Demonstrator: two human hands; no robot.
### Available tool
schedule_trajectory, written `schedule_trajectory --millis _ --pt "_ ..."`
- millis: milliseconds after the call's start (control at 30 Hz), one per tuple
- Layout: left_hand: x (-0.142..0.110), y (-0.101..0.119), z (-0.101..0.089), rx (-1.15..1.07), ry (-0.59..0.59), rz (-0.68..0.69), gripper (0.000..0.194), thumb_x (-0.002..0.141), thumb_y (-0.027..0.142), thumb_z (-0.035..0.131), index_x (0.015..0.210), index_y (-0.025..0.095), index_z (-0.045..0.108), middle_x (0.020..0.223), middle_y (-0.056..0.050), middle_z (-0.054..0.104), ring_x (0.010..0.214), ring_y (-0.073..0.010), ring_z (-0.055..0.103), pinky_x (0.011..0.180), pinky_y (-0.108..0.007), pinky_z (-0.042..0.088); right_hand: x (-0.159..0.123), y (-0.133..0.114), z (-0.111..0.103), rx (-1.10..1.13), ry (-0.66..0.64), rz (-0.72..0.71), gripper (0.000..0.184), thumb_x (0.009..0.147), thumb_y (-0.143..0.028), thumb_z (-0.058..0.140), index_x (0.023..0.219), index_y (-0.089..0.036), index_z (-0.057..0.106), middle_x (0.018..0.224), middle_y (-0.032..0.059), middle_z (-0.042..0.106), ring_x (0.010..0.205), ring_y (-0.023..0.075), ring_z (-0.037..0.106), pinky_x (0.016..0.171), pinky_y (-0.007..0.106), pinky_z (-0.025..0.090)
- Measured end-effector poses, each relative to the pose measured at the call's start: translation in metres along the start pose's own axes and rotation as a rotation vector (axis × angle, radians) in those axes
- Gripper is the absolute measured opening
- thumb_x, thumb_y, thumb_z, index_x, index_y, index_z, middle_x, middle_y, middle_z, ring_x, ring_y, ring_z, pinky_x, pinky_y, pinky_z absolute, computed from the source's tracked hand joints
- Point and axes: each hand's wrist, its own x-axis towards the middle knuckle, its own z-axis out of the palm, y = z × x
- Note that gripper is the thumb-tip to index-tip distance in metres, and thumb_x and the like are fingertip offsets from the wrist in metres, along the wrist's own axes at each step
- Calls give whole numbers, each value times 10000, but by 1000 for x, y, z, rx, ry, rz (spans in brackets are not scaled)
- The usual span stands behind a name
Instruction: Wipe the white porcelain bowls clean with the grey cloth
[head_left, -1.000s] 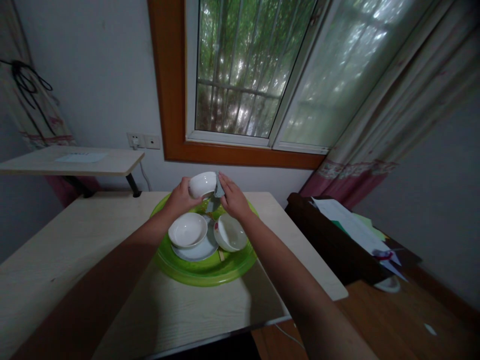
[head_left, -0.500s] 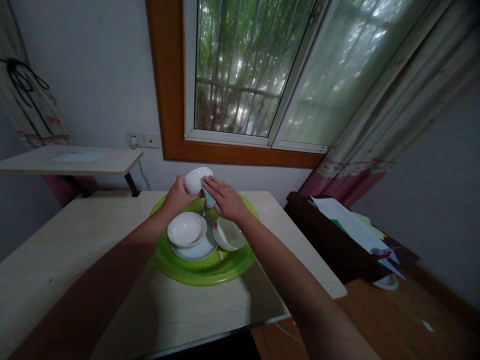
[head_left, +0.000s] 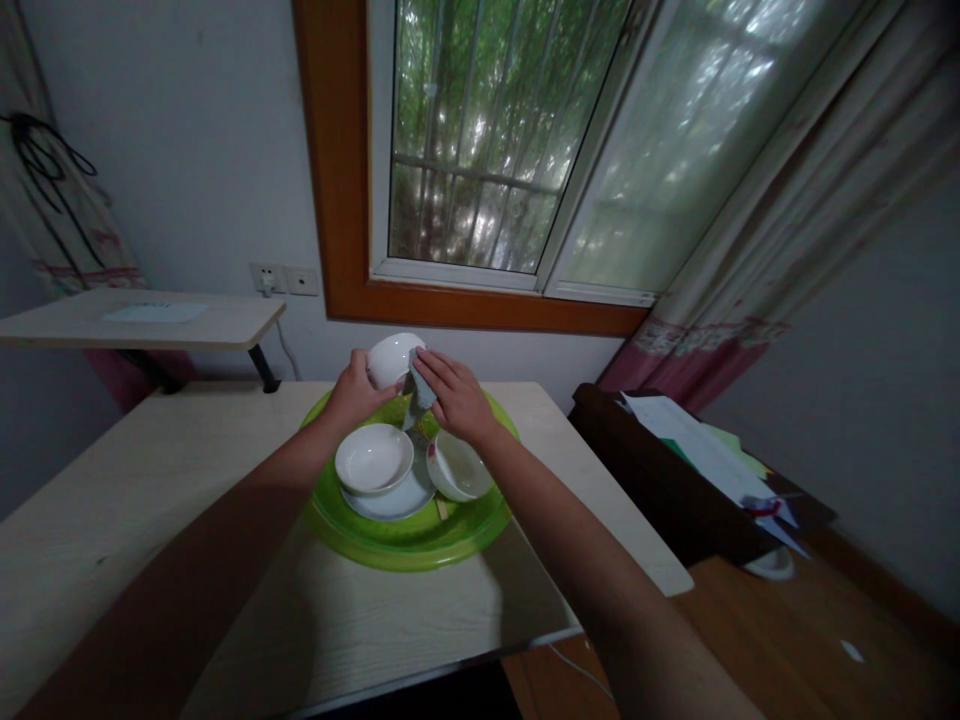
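Note:
My left hand (head_left: 356, 391) grips a white bowl (head_left: 391, 360) by its left side, tilted above the far part of a green basin (head_left: 405, 560). In my right hand (head_left: 455, 394) is a grey cloth (head_left: 423, 391), pressed to the bowl's right side, with a corner of it hanging down. Below, inside the basin, a second white bowl (head_left: 373, 459) rests on a white plate (head_left: 401, 507). To their right, a bowl with a red mark (head_left: 459, 468) leans on its side, partly behind my right forearm.
The basin stands on a pale wooden table (head_left: 225, 620). A raised shelf (head_left: 142, 318) with a paper sheet is at the left. Beyond the table's right edge, papers (head_left: 705, 450) lie on a dark piece of furniture (head_left: 637, 470). A window (head_left: 480, 150) is behind.
My right hand and the cloth have shifted slightly to the right along the held bowl. The bowl and my left hand stay nearly in place.

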Motion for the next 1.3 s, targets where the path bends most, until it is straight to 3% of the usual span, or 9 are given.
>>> schedule_trajectory --millis 167,367,633,867,1100,1300 --pt "-1 1 -1 -7 5 -5 608 681 475 771 1088 204 410 1006 -103 660 889 -248 671 697 -320 506 -4 8 5 -19 50 131 735 852 -124 505 1560 -225 332 1631 57 332 1472 285 317 1215 527 299" --pt "0 -5 1 28 -9 -15 609 689 491 753 1098 202 407 994 -101 654 851 -244 667 672 -321 498 -3 3 3 -41 -18 35 737 863 -169 544 1565 -238 329 1612 60 358 1437 301 337 1211 516 296" --pt "1 -2 0 52 -2 -34 615 686 487 759 1101 195 414 984 -108 656 869 -261 668 668 -329 503 -2 7 4 -73 28 124 660 883 -180 546 1526 -238 411 1548 91 437 1377 326 373 1176 541 323" --pt "1 -5 0 46 -20 -24 596 685 483 755 1086 211 409 976 -95 654 864 -251 667 676 -325 501 -1 2 2 -68 -36 40 709 861 -185 578 1541 -253 386 1550 75 432 1361 324 383 1167 524 334" --pt "1 -3 -1 27 -7 -34 605 669 495 765 1073 214 412 964 -83 647 840 -239 658 676 -320 499 0 7 7 -100 -29 166 640 880 -197 573 1506 -210 440 1486 120 495 1307 347 424 1135 535 364" --pt "-3 0 0 -39 -83 -3 617 682 475 745 1116 206 398 1012 -83 626 845 -225 645 685 -317 505 -4 15 17 35 18 219 728 856 -207 547 1545 -139 322 1527 175 430 1364 331 422 1161 536 374"
